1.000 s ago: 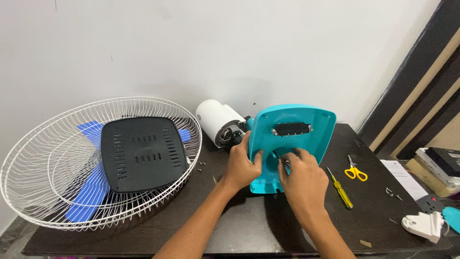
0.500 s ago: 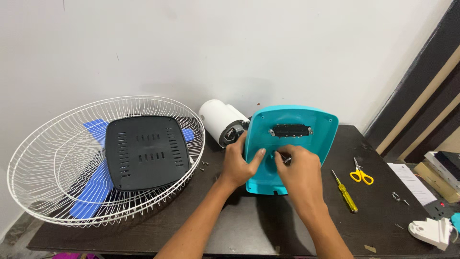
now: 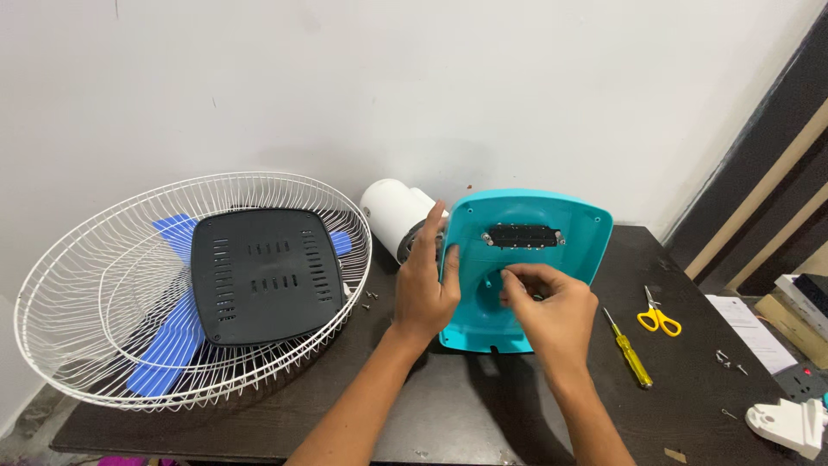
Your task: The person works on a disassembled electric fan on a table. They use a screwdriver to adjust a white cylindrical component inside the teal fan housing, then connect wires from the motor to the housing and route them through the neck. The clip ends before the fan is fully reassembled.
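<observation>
A teal plastic fan base cover stands tilted on the dark table, with a black switch block near its top. My left hand grips the cover's left edge, fingers pointing up. My right hand rests against the cover's middle, fingertips pinched together at a round hole; whether they hold something small I cannot tell. Behind the cover lies a white fan motor housing.
A white wire fan grille lies at the left, holding a blue fan blade and a black vented panel. Right of the cover lie a yellow screwdriver, yellow scissors, loose screws and a white plastic part.
My left hand has slid from the cover's face to its left edge, fingers now upright. My right hand's fingertips have gathered at the cover's round hole. The view has shifted slightly.
</observation>
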